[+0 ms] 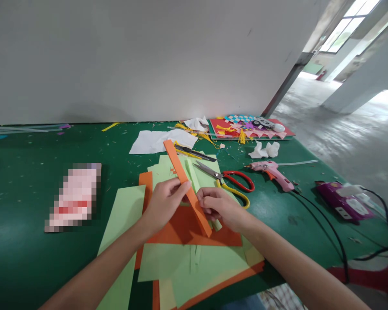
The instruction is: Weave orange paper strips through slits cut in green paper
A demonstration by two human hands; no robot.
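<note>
Both hands are being kept curled: an orange paper strip (pixel 186 188) is being pinched by the left hand (pixel 164 202) and right hand (pixel 218 207). It is being held tilted above orange and green paper sheets (pixel 194 254) on the green table (pixel 26 189), near the scissors (pixel 228 178).

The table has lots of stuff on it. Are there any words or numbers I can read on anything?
No text can be read anywhere.
Pixelated pink-and-white item on the green table: blurred out, unreadable.
Purple power strip: markings too small to read.
Pink glue gun: no readable label.
Orange paper strip held in both hands: blank.
</note>
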